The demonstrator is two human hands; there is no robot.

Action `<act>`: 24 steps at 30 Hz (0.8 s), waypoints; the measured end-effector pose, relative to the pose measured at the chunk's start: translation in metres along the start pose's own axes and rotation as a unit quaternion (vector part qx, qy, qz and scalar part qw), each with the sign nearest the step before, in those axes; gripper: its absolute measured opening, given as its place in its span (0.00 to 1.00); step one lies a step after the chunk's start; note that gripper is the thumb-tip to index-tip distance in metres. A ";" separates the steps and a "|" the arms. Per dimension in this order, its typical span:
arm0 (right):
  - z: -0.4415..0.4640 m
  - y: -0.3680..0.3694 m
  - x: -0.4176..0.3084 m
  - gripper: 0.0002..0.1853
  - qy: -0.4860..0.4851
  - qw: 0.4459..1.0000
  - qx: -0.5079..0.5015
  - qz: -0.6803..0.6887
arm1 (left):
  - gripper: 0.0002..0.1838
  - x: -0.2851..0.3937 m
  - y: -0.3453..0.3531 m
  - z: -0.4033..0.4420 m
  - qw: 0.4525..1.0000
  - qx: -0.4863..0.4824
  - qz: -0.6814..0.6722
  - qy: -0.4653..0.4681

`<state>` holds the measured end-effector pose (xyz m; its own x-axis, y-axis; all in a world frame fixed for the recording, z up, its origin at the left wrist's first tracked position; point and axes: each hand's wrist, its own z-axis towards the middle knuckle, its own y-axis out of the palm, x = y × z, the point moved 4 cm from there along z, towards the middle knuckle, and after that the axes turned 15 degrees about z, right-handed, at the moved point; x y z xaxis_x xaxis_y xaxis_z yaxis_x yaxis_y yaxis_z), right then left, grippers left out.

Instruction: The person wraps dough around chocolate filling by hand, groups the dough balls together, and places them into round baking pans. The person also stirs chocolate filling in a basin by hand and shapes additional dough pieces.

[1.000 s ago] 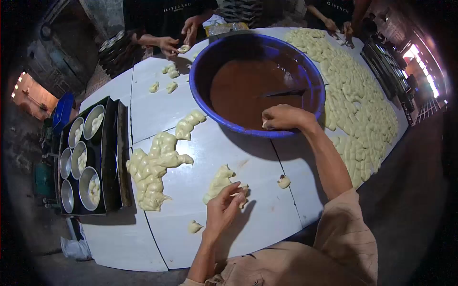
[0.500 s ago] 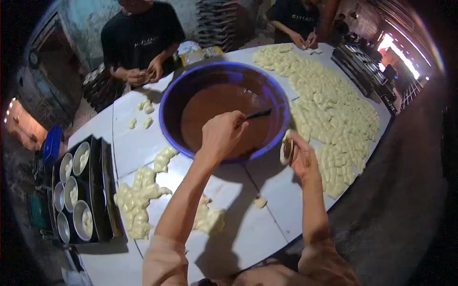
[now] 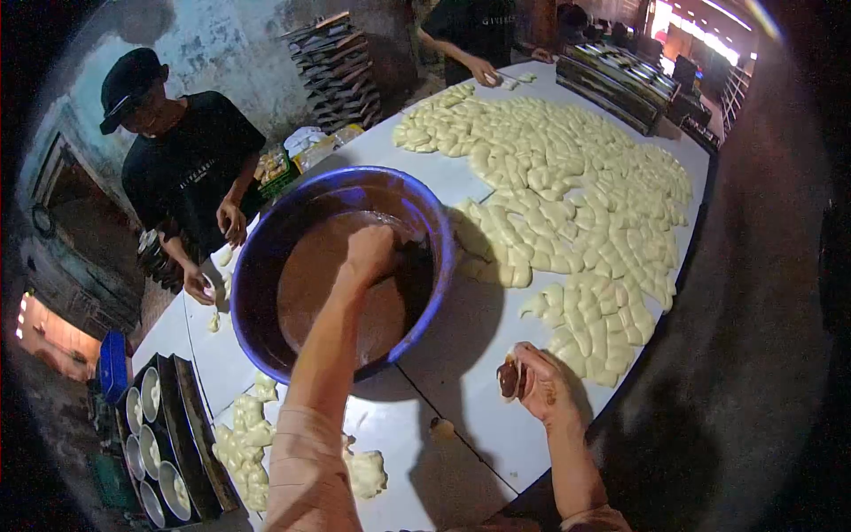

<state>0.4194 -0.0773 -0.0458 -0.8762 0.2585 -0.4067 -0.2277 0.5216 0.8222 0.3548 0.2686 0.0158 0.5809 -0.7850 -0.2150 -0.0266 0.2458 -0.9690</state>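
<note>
My left hand [image 3: 369,252] is inside a large blue tub [image 3: 446,253], low over the brown paste [image 3: 306,288]. Its fingers are closed on a dark spatula that is mostly hidden in the tub's shadow. To the right of the tub, my right hand [image 3: 542,387] is closed around a piece of pale dough with brown filling [image 3: 510,378], held above the white tabletop [image 3: 479,355]. Many shaped dough pieces [image 3: 567,191] cover the table beyond it. A small dough scrap [image 3: 441,429] lies between my arms.
Round tins [image 3: 174,490] holding dough sit in a black tray at the left. More dough [image 3: 241,443] lies near my left arm. One person [image 3: 191,160] works across the table, another [image 3: 470,40] at the far end. Stacked dark trays [image 3: 612,84] stand at the back right.
My left hand has gone deeper into the tub with the spatula. My right hand has turned the filled dough. The view has shifted, and the person across has spread their hands apart.
</note>
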 end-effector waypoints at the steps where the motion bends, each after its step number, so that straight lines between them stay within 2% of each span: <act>1: 0.000 0.000 -0.002 0.05 -0.001 1.000 0.020 -0.007 | 0.16 -0.002 -0.015 0.000 0.999 -0.012 -0.039 0.011; 3: 0.003 -0.012 0.001 0.06 0.001 0.999 0.037 -0.004 | 0.18 -0.006 -0.033 0.002 0.993 -0.008 -0.115 0.029; 6: 0.001 -0.003 -0.001 0.06 0.024 1.000 -0.009 0.005 | 0.17 -0.007 -0.066 -0.002 0.970 0.053 -0.230 0.058; 7: 0.000 0.003 -0.004 0.07 0.035 0.998 -0.027 -0.044 | 0.16 0.003 -0.081 -0.005 0.955 0.074 -0.279 0.066; 8: 0.000 0.004 -0.001 0.08 0.017 1.000 0.011 -0.019 | 0.15 0.011 -0.095 -0.008 0.937 0.095 -0.328 0.073; 11: -0.001 0.005 -0.002 0.07 0.019 0.999 -0.019 -0.035 | 0.14 0.026 -0.117 -0.005 0.913 0.080 -0.382 0.123; 14: 0.002 -0.011 0.000 0.05 0.013 0.999 -0.008 -0.029 | 0.15 0.042 -0.132 -0.011 0.911 0.063 -0.393 0.108; 18: -0.009 0.000 -0.001 0.05 0.023 1.000 -0.009 -0.014 | 0.16 0.053 -0.112 -0.013 0.920 0.028 -0.382 0.081; 19: -0.010 -0.003 0.000 0.05 0.031 0.999 -0.009 -0.018 | 0.17 0.057 -0.112 -0.020 0.928 0.088 -0.336 0.137; 20: -0.009 -0.006 0.003 0.06 0.038 0.999 -0.009 -0.021 | 0.17 0.058 -0.106 -0.020 0.932 0.054 -0.334 0.130; 21: -0.006 -0.013 0.007 0.07 -0.003 0.999 0.030 -0.013 | 0.17 0.062 -0.106 -0.021 0.935 0.020 -0.332 0.122; 22: -0.008 -0.013 0.009 0.07 0.015 1.000 0.004 -0.025 | 0.17 0.065 -0.104 -0.022 0.937 -0.014 -0.331 0.114; 24: -0.011 -0.007 0.009 0.07 0.054 0.996 -0.046 -0.049 | 0.17 0.063 -0.098 -0.025 0.945 0.027 -0.306 0.115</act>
<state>0.4085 -0.0872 -0.0510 -0.8872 0.1184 -0.4460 -0.3483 0.4619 0.8157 0.3736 0.1811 0.0940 0.2819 -0.8907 0.3566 0.3026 -0.2701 -0.9140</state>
